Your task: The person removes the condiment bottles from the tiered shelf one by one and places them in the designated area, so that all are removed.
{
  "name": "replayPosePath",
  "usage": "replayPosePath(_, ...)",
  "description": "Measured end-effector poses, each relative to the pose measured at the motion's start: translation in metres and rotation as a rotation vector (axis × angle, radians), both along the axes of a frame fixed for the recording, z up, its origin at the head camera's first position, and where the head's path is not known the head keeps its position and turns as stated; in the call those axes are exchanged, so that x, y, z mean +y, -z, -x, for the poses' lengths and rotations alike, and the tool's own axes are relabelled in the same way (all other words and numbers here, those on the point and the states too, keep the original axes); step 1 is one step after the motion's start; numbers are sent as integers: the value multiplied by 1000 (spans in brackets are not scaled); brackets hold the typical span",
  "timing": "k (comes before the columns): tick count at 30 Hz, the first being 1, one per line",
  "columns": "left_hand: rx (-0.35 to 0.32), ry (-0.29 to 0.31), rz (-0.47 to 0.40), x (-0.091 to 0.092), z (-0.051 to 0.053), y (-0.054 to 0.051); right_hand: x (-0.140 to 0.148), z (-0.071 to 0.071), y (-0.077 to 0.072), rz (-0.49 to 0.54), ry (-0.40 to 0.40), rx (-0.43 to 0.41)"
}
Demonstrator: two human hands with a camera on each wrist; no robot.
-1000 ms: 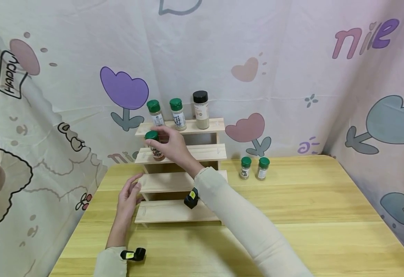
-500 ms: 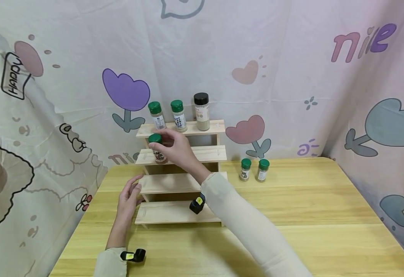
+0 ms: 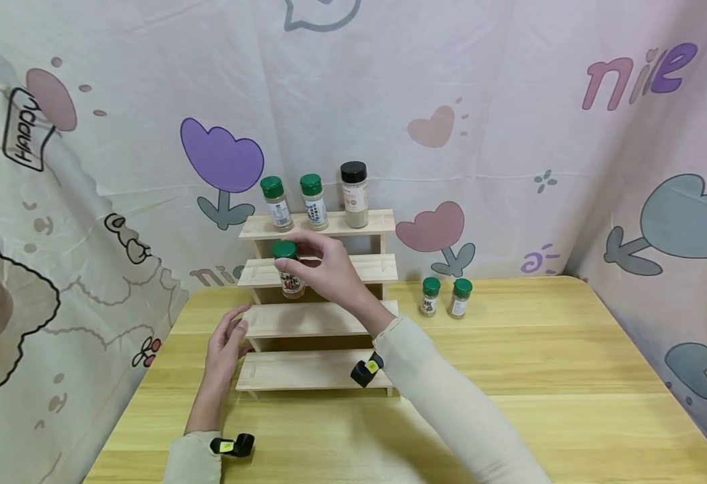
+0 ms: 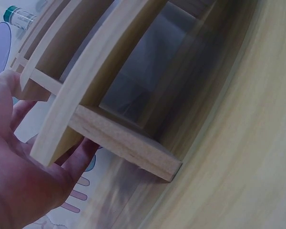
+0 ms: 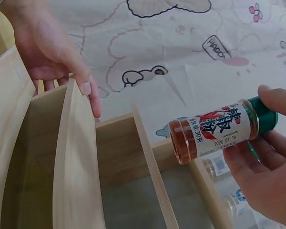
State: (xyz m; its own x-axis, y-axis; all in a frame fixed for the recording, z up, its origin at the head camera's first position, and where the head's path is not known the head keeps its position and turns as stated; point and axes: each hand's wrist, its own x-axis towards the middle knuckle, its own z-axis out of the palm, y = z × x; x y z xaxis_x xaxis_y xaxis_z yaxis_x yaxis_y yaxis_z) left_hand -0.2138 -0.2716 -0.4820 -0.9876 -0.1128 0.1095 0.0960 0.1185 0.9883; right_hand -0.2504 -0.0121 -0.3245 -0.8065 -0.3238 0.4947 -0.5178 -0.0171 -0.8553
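My right hand (image 3: 327, 269) pinches a small chili powder jar (image 3: 292, 286) by its green cap, between thumb and fingers. In the head view the jar appears in front of the second tier from the top of a stepped wooden rack (image 3: 305, 319). Reddish powder shows through its base in the right wrist view, and the label (image 5: 221, 125) faces that camera. My left hand (image 3: 225, 346) holds the rack's left end, by the lower tiers. In the left wrist view its fingers (image 4: 81, 160) reach behind a shelf end.
On the top tier stand two green-capped jars (image 3: 279, 214) (image 3: 315, 212) and a taller black-capped jar (image 3: 355, 198). Two more green-capped jars (image 3: 428, 304) (image 3: 459, 306) are on the wooden table (image 3: 541, 363), right of the rack. A printed cloth (image 3: 498, 134) hangs behind.
The right hand has brought the chili powder jar to the right and toward me, away from the left end of the second tier. My left hand stays at the rack's side.
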Motion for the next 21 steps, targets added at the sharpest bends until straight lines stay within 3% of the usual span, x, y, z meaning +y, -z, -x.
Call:
replayPosePath(5, 3, 6, 1, -1, 0, 1, 10, -8, 4, 46, -13, -25)
replayPosePath(21, 20, 12, -4, -1, 1, 1, 50, -34, 22, 52, 32, -35)
